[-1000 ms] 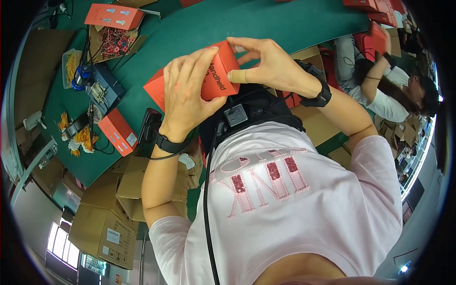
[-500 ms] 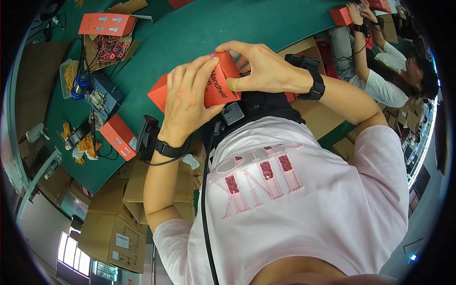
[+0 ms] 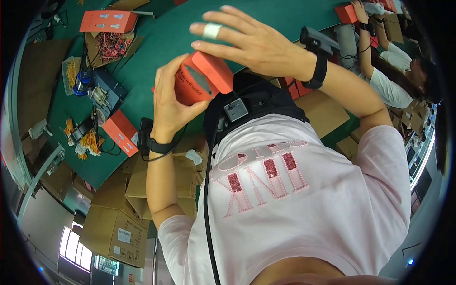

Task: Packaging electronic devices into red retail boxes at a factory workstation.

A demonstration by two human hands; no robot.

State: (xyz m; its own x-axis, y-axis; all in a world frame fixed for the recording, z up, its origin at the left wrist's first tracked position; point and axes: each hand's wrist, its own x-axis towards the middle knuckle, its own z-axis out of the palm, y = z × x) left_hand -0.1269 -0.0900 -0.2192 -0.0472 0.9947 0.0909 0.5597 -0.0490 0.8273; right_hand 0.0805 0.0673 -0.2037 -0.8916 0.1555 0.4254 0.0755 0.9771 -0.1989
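Observation:
My left hand (image 3: 167, 97) is wrapped round a red cardboard box (image 3: 189, 90) with dark lettering, held above the table in front of my waist. Its right end stands open, a red flap (image 3: 216, 71) angled out and a greyish inside showing in the gap. Above that flap is my right hand (image 3: 261, 47), fingers stretched out and apart, with white tape round one of them. The index fingertip is close to the flap's upper corner; whether it touches, I cannot tell. No object shows in the right hand.
On the green table (image 3: 166, 28) at left are another red box (image 3: 121, 133), a red box (image 3: 108, 21) by a carton of red and black parts (image 3: 114, 47), a blue machine (image 3: 107, 90) and orange bundles (image 3: 90, 142). Cartons (image 3: 114, 232) stand lower left. A co-worker (image 3: 396, 71) handles red boxes at right.
The box's right end has come open and its flap has swung out. My right hand has let go of the box and risen with spread fingers. The left hand has shifted along the box.

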